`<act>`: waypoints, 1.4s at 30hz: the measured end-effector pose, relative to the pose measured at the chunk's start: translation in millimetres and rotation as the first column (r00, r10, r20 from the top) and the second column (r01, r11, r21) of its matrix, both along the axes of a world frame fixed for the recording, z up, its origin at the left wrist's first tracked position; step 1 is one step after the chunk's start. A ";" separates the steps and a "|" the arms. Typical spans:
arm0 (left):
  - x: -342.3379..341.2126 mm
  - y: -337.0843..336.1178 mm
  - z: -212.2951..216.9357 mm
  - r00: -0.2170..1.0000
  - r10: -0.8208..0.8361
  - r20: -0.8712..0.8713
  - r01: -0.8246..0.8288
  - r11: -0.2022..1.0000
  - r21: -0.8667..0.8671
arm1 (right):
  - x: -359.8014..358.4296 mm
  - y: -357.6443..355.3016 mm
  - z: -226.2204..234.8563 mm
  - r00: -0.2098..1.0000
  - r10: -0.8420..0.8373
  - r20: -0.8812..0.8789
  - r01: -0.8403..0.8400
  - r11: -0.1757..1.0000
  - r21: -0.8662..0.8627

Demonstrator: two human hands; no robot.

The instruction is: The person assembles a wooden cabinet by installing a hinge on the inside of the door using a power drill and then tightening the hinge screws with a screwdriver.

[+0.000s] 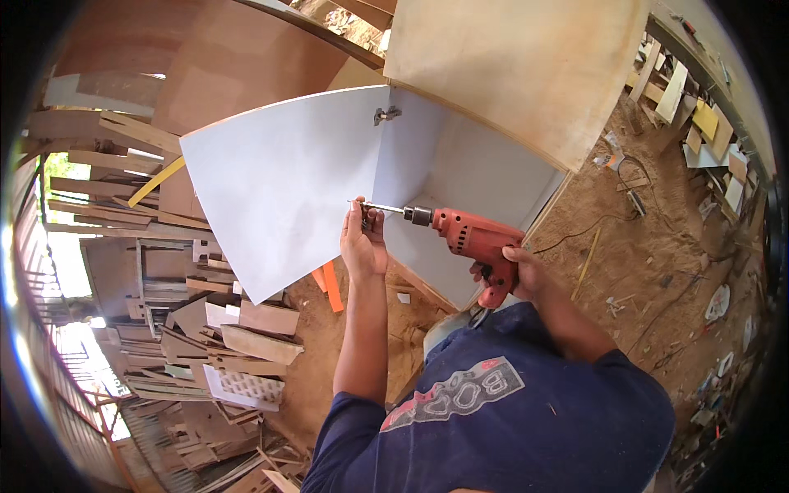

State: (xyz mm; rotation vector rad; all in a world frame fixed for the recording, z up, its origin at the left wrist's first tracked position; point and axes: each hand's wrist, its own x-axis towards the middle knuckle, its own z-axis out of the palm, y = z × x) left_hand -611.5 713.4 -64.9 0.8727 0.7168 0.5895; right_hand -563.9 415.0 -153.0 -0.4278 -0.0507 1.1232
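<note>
Right hand [526,271] grips red power drill [477,234], left hand [363,238] pinches its slim metal bit [387,208]; wooden offcuts [261,343] lie left of white cabinet door [283,181].

Carpentry workshop: wood offcuts [263,343], power drill [483,237]

Soft daylight fills the scene; glare burns out to white at the openings [74,267] on the left, with a bluish fringe along that rim; the pale door panel [279,189] looks bright, while the cabinet interior [427,152] falls into gentle shade. The fisheye bends straight edges and blackens the corners; the red drill [485,237] reads fairly sharp, the scraps [705,120] at far right softer.
</note>
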 end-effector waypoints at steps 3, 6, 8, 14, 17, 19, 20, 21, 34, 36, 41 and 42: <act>14.6 17.2 -20.4 1.000 0.019 -0.020 -0.019 0.999 -0.026 | 11.8 9.7 -11.9 0.998 0.008 -0.058 -0.010 0.999 -0.035; 35.6 26.0 -39.6 0.999 0.014 -0.044 -0.016 0.998 -0.061 | 18.5 14.5 -20.7 0.990 -0.026 -0.136 0.014 0.996 -0.084; 54.7 34.8 -54.8 0.997 -0.043 -0.069 0.035 0.993 -0.112 | 23.1 20.3 -27.9 0.988 -0.078 -0.133 0.063 0.992 -0.108; 112.3 66.3 -131.9 0.983 -0.146 -0.115 0.118 0.968 -0.223 | 32.3 51.7 -53.2 0.957 -0.256 -0.137 0.215 0.941 -0.262; 135.2 98.9 -182.7 0.970 -0.224 -0.095 0.192 0.944 -0.270 | 35.2 81.3 -84.4 0.921 -0.319 -0.224 0.249 0.923 -0.292; 152.9 124.0 -217.5 0.959 -0.265 -0.102 0.225 0.928 -0.295 | 41.8 105.7 -107.9 0.906 -0.372 -0.202 0.298 0.899 -0.321; 160.7 136.0 -235.3 0.957 -0.275 -0.095 0.236 0.925 -0.297 | 44.6 118.6 -119.6 0.904 -0.393 -0.168 0.325 0.888 -0.326; 167.8 145.7 -254.5 0.950 -0.295 -0.107 0.249 0.915 -0.317 | 48.1 130.6 -130.9 0.896 -0.410 -0.169 0.338 0.878 -0.340; 251.5 212.1 -342.6 0.908 -0.417 0.047 0.419 0.894 -0.160 | 119.4 199.6 -261.9 0.843 -0.483 0.239 0.539 0.748 -0.388; 251.7 215.4 -346.8 0.919 -0.391 0.058 0.394 0.897 -0.199 | 123.3 200.9 -272.2 0.834 -0.472 0.285 0.550 0.740 -0.386; 254.3 225.9 -352.3 0.891 -0.423 0.163 0.452 0.856 -0.251 | 129.6 206.7 -290.5 0.828 -0.470 0.307 0.557 0.750 -0.356; 254.8 227.0 -353.1 0.886 -0.431 0.172 0.462 0.857 -0.230 | 130.7 207.7 -292.9 0.827 -0.463 0.319 0.557 0.755 -0.346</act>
